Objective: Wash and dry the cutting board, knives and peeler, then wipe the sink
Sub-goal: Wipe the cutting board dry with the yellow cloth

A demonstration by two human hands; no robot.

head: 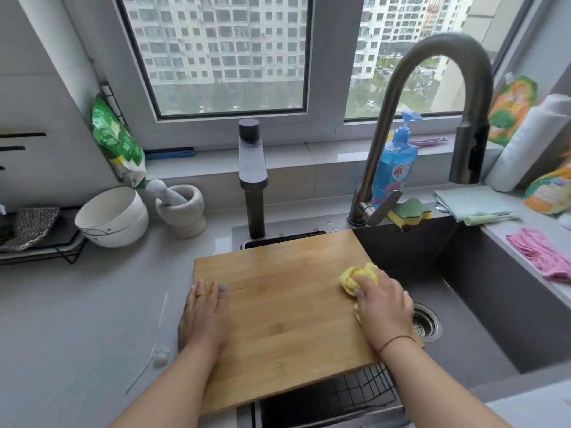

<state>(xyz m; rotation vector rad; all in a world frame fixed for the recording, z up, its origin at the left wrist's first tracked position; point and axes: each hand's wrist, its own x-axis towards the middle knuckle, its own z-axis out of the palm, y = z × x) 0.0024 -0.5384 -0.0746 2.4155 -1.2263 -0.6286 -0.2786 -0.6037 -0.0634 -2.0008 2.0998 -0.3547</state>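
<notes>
A wooden cutting board (287, 310) lies flat across the left part of the dark sink (482, 304), resting over a black wire rack (355, 393). My left hand (205, 316) presses flat on the board's left edge, fingers spread. My right hand (383, 307) is closed on a crumpled yellow cloth (355, 278) and holds it against the board's right side. No knives or peeler are visible.
A tall faucet (432, 97) arches over the sink, whose drain strainer (426, 324) shows beside my right hand. Blue dish soap (395, 159), a yellow-green sponge (408, 211), a green cloth (472, 203) and a pink cloth (540, 257) lie along the right. White bowls (114, 216) and a mortar (182, 208) stand left.
</notes>
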